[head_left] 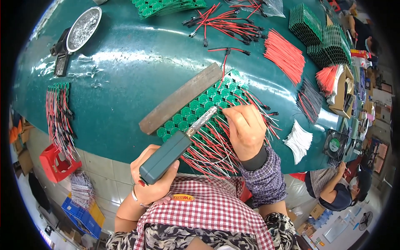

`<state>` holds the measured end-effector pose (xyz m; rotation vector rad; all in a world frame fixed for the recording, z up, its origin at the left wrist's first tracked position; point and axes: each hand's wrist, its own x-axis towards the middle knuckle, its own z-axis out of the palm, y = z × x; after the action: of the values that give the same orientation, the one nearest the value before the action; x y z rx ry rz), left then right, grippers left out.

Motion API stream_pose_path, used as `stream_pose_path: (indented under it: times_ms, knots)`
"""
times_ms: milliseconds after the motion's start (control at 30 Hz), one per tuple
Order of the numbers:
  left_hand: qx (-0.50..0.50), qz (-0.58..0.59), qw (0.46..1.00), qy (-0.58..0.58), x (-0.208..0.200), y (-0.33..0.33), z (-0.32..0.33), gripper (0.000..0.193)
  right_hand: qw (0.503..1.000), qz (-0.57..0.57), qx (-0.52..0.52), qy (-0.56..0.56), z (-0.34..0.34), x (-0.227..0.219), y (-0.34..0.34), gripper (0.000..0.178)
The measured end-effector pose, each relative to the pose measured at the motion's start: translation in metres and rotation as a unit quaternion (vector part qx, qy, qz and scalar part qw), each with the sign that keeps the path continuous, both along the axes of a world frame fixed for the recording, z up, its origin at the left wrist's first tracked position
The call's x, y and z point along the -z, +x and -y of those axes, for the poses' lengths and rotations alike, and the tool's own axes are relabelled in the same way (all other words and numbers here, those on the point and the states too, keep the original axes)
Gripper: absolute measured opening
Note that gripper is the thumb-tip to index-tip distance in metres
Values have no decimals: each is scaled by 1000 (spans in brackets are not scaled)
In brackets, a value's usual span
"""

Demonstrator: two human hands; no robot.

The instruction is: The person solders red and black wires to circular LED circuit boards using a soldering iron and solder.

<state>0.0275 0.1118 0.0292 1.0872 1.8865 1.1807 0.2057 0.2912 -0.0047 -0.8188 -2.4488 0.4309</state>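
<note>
My left hand [152, 177] is wrapped round a dark green soldering iron [164, 157]. Its metal tip reaches a panel of round green circuit boards [203, 99]. Beside the tip, my right hand [246, 129] is closed in a pinch, its fingertips on what looks like a thin red wire end. Many red, white and black wires [210, 152] hang from the panel's near side, some with black plugs. Along the panel's far left edge lies a long flat metal bar [181, 98]. My fingers partly hide the boards beneath them.
A metal bowl of shiny scraps [84, 29] stands far left. Plugged leads [227, 26], red wires [284, 56], black wires [309, 100], white wires [298, 141] and stacked green panels [327, 39] lie beyond. A wired panel [59, 100] overhangs the left edge, above a red stool [58, 162]. Another person sits right.
</note>
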Motion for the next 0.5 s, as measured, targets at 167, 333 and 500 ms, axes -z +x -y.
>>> stream_pose_path:
  times_ms: [167, 333, 500]
  knots:
    - [8, -9, 1000, 10, 0, 1, 0, 18, 1000, 1, -2, 3, 0, 1, 0, 25]
    - [3, -4, 1000, 6, 6, 1, 11, 18, 1000, -2, -4, 7, 0, 1, 0, 25]
    - [-13, 10, 1000, 7, 8, 1, 16, 23, 1000, 4, -4, 14, -1, 1, 0, 24]
